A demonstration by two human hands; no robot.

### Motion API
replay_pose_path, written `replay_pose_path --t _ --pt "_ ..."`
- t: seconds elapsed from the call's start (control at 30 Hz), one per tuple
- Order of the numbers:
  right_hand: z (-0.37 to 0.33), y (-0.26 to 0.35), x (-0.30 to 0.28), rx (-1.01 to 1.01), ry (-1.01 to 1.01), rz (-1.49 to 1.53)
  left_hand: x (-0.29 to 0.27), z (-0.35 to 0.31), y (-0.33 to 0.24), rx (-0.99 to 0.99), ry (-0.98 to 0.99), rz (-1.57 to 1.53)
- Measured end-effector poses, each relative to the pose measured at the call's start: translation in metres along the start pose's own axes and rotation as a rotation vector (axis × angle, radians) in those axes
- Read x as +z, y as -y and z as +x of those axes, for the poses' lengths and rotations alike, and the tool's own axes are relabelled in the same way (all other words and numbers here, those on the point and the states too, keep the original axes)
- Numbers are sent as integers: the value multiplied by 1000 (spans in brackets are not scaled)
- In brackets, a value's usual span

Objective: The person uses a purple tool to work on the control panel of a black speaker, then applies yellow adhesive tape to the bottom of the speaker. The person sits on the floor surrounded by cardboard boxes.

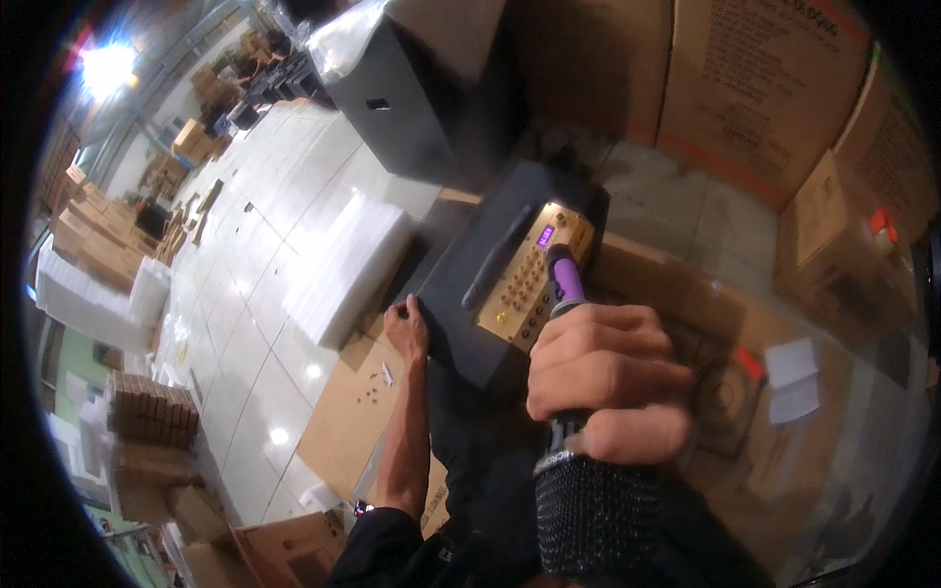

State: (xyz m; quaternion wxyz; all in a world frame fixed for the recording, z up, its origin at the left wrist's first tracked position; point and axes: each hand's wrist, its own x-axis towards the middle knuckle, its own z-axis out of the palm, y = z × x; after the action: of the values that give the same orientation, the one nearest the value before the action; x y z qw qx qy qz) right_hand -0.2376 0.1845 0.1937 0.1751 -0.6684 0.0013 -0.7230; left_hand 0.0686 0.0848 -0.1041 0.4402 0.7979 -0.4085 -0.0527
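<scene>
Microphone point(594, 517) comes first, its mesh head close to us, its purple-banded tail in front of the black box point(459, 312). Right hand point(610, 382) has its grip curled tight around it. Left hand point(407, 329) is at the black box's left edge; I can't tell if it grips. White foam point(355, 263) lies left of the black box. The step looks like holding the mic by the box; the next move calls for steady hands.

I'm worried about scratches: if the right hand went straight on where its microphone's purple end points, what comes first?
Probably the gold control panel, which the purple end of the microphone would reach before the right hand; the depth between panel and microphone is unclear.
</scene>
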Motion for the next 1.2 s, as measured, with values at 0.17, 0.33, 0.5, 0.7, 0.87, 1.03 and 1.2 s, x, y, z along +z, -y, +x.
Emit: replay_pose_path --t 0.17,0.33,0.5,0.7,0.87,1.03,1.2 --pt "-4 -7 -4 22 -4 12 -1 1 -1 0 6 0" --pt "-11 -18 -8 51 12 53 -2 -1 -3 -5 -4 8" --pt "-17 -32 -13 63 6 82 -3 0 -5 -11 3 33" --pt "-25 -42 -28 119 13 106 -4 0 -6 7 27 85" --pt "-38 -48 -36 183 -21 75 -4 3 -1 34 55 136" --pt "-49 -53 -37 212 -109 31 -5 3 3 11 61 92" --pt "-55 -59 -40 187 -171 -21 -7 4 4 14 69 159"
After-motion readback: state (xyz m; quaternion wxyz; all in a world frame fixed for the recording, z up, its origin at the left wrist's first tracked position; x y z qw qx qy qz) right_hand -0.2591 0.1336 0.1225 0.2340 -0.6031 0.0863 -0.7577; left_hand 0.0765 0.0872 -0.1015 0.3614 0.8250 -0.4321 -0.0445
